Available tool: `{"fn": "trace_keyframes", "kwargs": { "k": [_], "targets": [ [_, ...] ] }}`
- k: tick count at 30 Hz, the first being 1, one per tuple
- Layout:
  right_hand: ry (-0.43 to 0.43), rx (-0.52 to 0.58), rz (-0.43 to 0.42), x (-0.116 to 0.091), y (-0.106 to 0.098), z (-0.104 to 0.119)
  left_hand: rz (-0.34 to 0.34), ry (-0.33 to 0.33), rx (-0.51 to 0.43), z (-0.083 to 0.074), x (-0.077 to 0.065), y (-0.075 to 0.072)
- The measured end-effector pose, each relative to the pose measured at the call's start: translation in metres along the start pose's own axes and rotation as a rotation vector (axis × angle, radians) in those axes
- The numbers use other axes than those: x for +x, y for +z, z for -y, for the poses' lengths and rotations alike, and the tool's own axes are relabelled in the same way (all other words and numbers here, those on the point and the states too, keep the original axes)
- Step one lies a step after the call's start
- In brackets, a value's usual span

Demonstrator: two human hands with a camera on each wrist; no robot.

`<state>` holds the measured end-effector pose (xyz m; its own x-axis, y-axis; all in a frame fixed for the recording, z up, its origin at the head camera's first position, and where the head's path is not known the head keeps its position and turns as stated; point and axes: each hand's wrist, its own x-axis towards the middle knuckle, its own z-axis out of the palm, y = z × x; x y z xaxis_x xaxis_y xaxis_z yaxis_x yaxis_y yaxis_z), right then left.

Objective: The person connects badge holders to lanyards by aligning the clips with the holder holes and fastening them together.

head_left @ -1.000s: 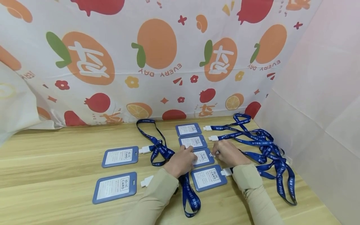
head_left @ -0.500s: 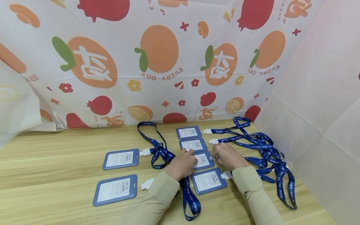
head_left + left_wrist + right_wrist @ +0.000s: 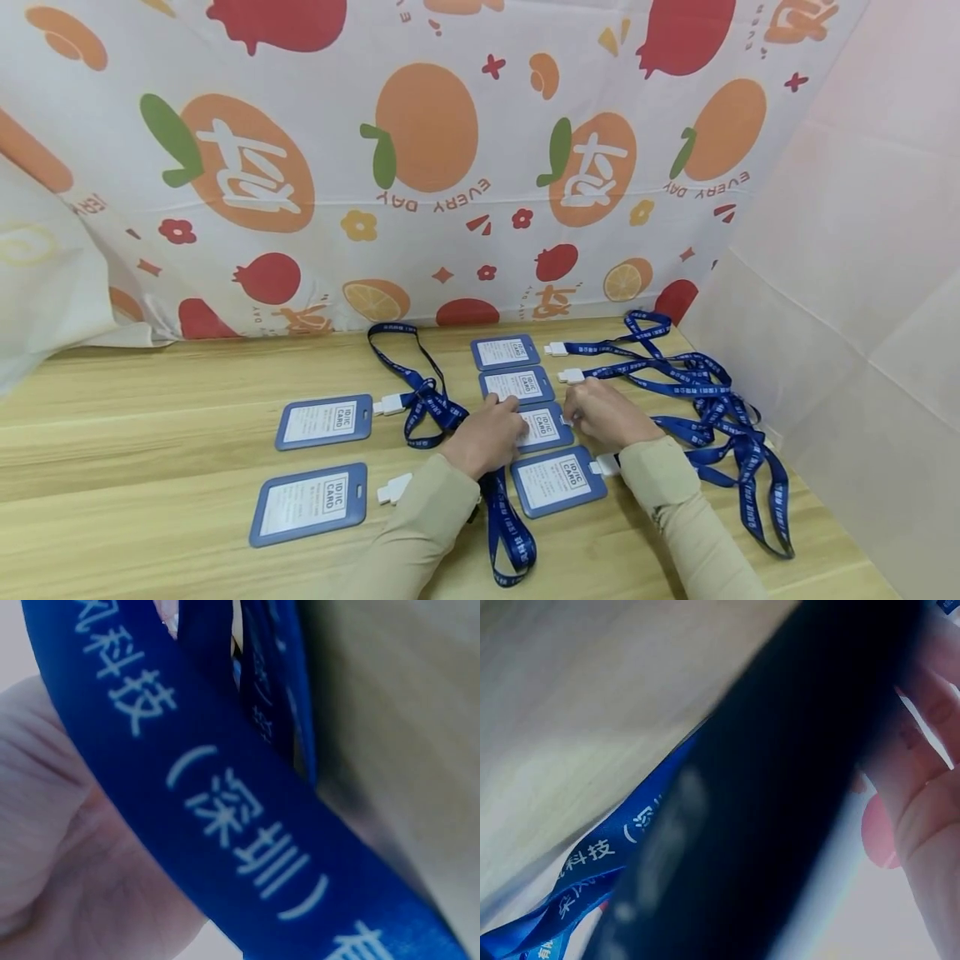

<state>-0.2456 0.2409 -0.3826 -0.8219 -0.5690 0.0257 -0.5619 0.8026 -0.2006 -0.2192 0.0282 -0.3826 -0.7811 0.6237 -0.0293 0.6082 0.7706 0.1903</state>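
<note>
In the head view, my left hand (image 3: 487,435) holds the left end of a blue ID card holder (image 3: 545,427), the third one down in the right-hand column. At that holder's slot, my right hand (image 3: 609,414) pinches the small white clip (image 3: 566,420) of a blue lanyard; the fingers hide most of it. A printed blue lanyard strap (image 3: 217,802) crosses close in front of the left palm in the left wrist view. Across the right wrist view runs a dark, blurred strap (image 3: 757,795), with my fingers at the right edge.
More card holders lie above and below (image 3: 558,482), and two at left (image 3: 324,422). White-clipped lanyards (image 3: 705,387) heap at the right by the white wall. Another lanyard (image 3: 431,408) lies mid-table, and one (image 3: 510,533) under my left wrist. A fruit-print cloth (image 3: 427,242) hangs behind.
The head view has shifted slightly. My hands stay at the same card holder and clip, with the right fingers moving only a little at the slot.
</note>
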Motion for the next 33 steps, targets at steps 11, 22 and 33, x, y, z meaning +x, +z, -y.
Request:
{"fn": "trace_keyframes", "kwargs": {
  "k": [11, 22, 33],
  "targets": [
    [0.088, 0.009, 0.067, 0.007, -0.0028, 0.0049, 0.004, -0.011, -0.015, 0.0013, -0.0006, 0.0015],
    [0.11, 0.001, 0.085, 0.0062, -0.0051, 0.0045, 0.019, -0.017, -0.046, 0.0005, 0.0011, 0.0012],
    [0.078, 0.007, 0.08, 0.0066, -0.005, 0.0014, 0.025, -0.021, -0.048, 0.0029, 0.0024, 0.001]
  ]
}}
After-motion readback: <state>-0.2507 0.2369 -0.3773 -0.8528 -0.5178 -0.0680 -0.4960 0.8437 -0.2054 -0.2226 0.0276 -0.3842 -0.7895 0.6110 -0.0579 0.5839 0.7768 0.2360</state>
